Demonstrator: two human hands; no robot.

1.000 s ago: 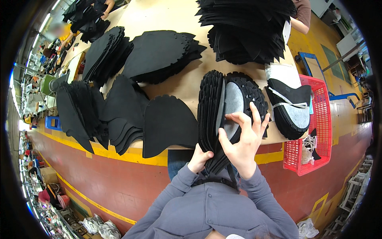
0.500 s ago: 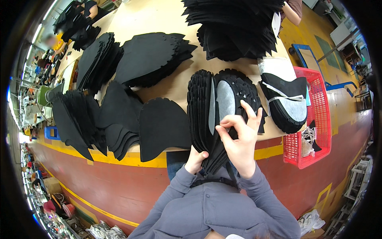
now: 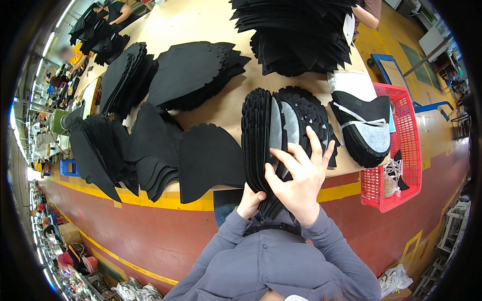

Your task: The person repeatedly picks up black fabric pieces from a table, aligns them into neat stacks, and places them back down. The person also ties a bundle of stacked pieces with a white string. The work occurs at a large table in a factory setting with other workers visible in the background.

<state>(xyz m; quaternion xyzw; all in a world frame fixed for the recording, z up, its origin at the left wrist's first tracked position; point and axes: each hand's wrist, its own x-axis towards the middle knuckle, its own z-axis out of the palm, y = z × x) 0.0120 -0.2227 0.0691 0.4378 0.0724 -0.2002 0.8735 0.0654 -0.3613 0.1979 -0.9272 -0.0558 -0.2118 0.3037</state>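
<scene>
A thick stack of black cut pieces (image 3: pixel 253 135) with notched, rounded tops stands fanned at the table's front edge. My left hand (image 3: pixel 249 201) is closed round its lower end, thumb on the near side and the fingers mostly hidden behind the pieces. Between the parted layers, pale grey faces (image 3: pixel 290 123) show. My right hand (image 3: pixel 300 175) lies over the parted pieces, fingers spread; its thumb and index fingertips rest against the edge of a leaf in the left part of the stack. Beside the stack on the left, a single-looking black piece (image 3: pixel 208 163) lies flat.
More black stacks (image 3: pixel 188 75) cover the table's left half, with a tall pile (image 3: pixel 301 35) at the back. To the right lie a tied bundle (image 3: pixel 361 125) and a red plastic basket (image 3: pixel 414 150). Another person's arm (image 3: pixel 366 19) shows behind the tall pile.
My right hand has gone from a pinch to spread fingers and moved slightly left. Another leaf has turned left, so more grey shows. My left hand keeps its hold.
</scene>
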